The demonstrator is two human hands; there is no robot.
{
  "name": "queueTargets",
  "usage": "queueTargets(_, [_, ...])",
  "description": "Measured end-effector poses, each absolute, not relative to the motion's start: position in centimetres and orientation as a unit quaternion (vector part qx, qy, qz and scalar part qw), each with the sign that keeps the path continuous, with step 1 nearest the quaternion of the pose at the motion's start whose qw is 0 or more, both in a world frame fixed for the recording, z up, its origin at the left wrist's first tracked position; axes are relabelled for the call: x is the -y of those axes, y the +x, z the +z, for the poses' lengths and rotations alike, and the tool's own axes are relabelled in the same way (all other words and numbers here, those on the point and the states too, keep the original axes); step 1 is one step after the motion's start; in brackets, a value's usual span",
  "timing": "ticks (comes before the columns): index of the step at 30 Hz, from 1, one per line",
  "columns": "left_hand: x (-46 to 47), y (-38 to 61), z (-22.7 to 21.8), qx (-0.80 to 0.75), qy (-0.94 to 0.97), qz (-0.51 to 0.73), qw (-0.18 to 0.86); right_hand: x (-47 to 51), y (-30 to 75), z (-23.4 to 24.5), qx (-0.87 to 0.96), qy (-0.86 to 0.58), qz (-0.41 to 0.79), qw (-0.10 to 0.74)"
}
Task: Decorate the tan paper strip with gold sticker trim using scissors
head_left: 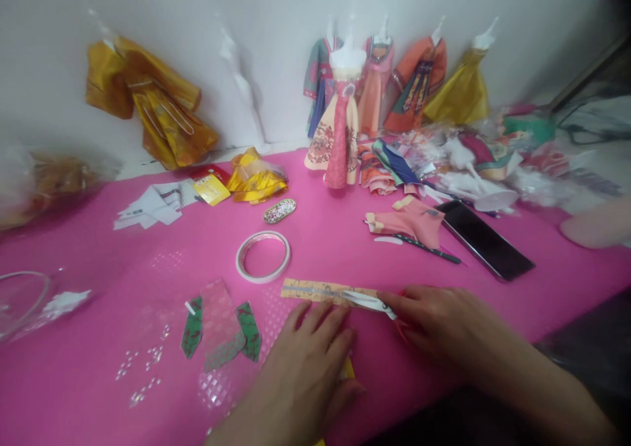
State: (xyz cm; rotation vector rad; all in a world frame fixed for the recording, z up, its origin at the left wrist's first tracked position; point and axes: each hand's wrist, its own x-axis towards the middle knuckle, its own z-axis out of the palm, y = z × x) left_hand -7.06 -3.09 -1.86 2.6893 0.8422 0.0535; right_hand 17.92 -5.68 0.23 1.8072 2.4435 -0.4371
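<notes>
My right hand [436, 318] is closed on a pair of scissors [367, 301] with pale blades and red handles. The blades lie over a narrow tan patterned strip [310, 289], which has a grey line along it. My left hand [310, 354] lies flat, fingers spread, its fingertips at the strip's lower edge. Part of a yellow item [348, 369] shows from under that hand. Left of it are a pink patterned fabric piece [221, 324] and two green pointed pieces [249, 331]. A roll of white tape [263, 255] stands just beyond the strip.
On the pink tabletop [162, 249] are a phone [486, 239], a dark pencil [428, 249], peach cloth [409, 221], an oval glittery case [279, 211] and loose rhinestones [142, 390]. Several dressed doll forms [340, 127] line the wall. Plastic bags [537, 177] crowd the right back.
</notes>
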Motion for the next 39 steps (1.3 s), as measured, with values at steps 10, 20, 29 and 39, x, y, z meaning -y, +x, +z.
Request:
queueTargets(10, [3.26,-7.16,-2.09,-0.294,0.942,0.027,0.162,5.69,18.01,-0.21,-0.807,0.575,-0.131,0.010])
queueTargets(20, [3.18,-7.12,-1.71,-0.297,0.939,0.015,0.172,5.67,18.24,-0.47,-0.809,0.573,-0.129,0.018])
queueTargets(29, [3.24,-7.25,-2.11,-0.295,0.941,0.026,0.162,5.48,17.91,-0.04,-0.800,0.581,-0.146,0.033])
queueTargets(39, [3.20,-7.10,-2.05,-0.293,0.942,0.010,0.162,5.72,18.12,0.22,-0.797,0.584,-0.152,0.021])
